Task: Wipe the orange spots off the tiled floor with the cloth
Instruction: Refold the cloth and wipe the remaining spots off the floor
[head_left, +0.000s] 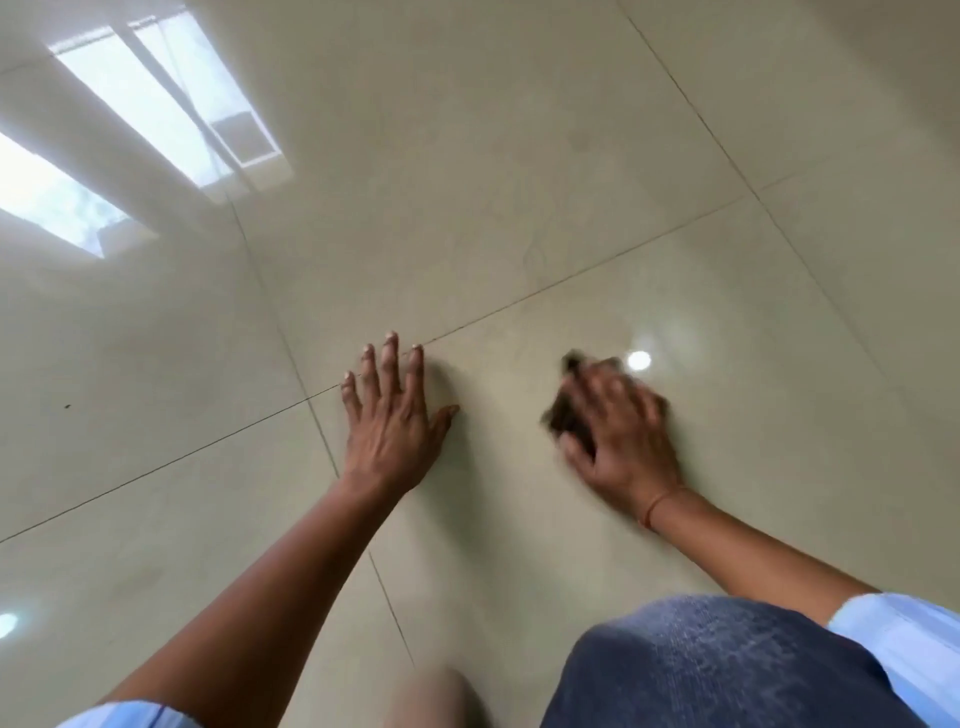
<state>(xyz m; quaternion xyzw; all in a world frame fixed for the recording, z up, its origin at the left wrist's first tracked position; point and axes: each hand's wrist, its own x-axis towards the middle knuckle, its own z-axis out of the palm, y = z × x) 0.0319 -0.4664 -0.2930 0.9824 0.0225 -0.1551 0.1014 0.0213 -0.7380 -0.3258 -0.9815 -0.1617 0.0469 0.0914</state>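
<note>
The blurred right hand (618, 431) is pressing a dark bunched cloth (563, 415) onto the glossy beige tiled floor (519, 156); its grip is too blurred to tell. The left hand (389, 415) is lying flat, fingers spread. No orange spots are showing plainly, suggesting the wiping is nearing its end.
</note>
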